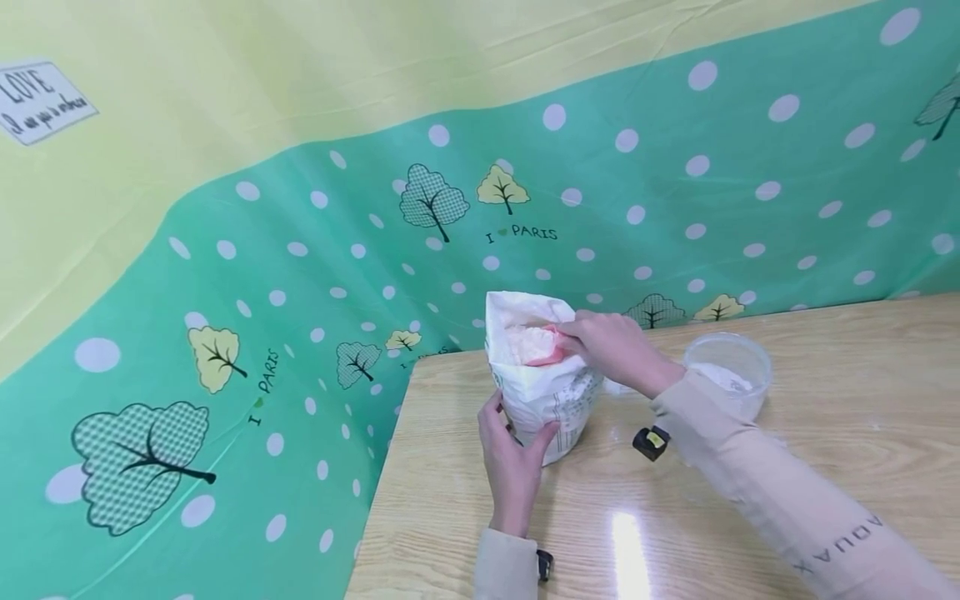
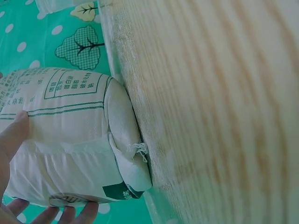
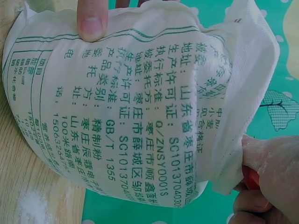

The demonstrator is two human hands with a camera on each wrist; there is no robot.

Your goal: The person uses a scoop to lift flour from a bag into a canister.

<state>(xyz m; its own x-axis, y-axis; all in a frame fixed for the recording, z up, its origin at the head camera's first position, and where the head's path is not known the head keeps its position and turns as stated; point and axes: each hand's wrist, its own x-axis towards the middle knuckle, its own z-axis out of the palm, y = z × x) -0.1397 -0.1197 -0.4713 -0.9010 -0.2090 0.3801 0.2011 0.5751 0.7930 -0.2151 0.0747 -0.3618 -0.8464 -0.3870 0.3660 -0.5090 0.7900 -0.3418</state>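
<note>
A white cloth flour bag (image 1: 536,400) stands on the table with its mouth gaping upward. Green printing covers its side in both wrist views. My left hand (image 1: 513,462) grips the bag low down, thumb on the near face and fingers round the far side. In my right hand (image 1: 617,348) is the handle of a red scoop (image 1: 557,353), held at the bag's mouth. White flour (image 1: 529,343) is heaped in the scoop. Seen from the right wrist, the red handle (image 3: 251,178) shows between the curled fingers, while the scoop's bowl is hidden by the bag.
A clear plastic tub (image 1: 761,385) with white powder in it stands to the right, partly behind my right forearm. Some powder (image 3: 33,210) is scattered on the wooden table (image 1: 435,492). A green patterned cloth (image 1: 420,283) hangs along the table's back and left edges.
</note>
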